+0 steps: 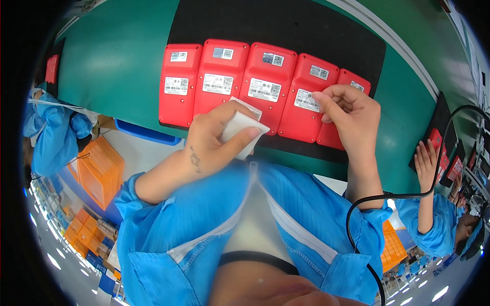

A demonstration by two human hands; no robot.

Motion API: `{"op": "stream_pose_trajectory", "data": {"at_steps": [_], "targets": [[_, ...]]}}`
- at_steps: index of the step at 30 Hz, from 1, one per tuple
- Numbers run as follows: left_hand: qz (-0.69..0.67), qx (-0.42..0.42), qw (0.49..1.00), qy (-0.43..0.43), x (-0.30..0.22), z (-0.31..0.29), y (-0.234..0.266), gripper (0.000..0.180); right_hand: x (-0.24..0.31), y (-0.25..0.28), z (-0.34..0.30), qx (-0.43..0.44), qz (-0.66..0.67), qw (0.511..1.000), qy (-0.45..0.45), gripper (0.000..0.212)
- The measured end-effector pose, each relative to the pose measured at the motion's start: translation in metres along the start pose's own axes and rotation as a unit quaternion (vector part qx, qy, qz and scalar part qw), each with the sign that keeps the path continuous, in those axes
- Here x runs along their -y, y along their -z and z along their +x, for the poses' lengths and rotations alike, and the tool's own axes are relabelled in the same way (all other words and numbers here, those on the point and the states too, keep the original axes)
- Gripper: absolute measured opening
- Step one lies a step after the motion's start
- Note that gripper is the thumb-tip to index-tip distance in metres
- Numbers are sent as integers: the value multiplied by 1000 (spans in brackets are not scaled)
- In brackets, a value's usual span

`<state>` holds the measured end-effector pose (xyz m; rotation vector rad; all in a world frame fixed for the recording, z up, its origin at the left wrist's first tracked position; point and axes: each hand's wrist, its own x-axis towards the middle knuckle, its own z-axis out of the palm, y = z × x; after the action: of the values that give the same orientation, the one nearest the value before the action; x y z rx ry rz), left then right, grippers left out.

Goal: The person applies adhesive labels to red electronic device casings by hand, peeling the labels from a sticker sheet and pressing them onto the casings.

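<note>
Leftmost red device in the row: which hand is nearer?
Left hand, by the lower right corner of the leftmost red device; the right hand is far to its right.

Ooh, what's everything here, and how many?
Rectangular plastic devices: five, red, middle row; more both sides
Rectangular labels: many, white, on devices
Flat mat: one, black, under row
Tabletop: one, green, under mat
Thin sheets: count unclear, white, centre
Plastic bin: one, blue, left
Plastic crates: several, orange, lower sides
Long cable: one, black, right
Co-workers: several, blue-clad, both sides
Jacket: one, blue, torso
Left hand: one, bare, holding sheets
Right hand: one, bare, over devices
</note>
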<state>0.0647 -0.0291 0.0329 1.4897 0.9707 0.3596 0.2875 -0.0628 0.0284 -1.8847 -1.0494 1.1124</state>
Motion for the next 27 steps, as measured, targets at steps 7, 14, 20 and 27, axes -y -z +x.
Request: {"op": "stream_pose_trajectory", "data": {"at_steps": [7,14,20,27], "targets": [[-72,-8,997,33,-3,-6,4,19,1,-1,-1,3,-15,1000,17,14],[-122,-51,991,13,-1,-17,15,16,12,1,0,-19,-261,962,82,24],[-204,-167,962,-73,28,-43,48,14,38,-12,7,-28,-487,863,133,28],[-275,-197,936,-94,38,-64,59,14,71,-156,61,108,-190,720,659,26]]}}
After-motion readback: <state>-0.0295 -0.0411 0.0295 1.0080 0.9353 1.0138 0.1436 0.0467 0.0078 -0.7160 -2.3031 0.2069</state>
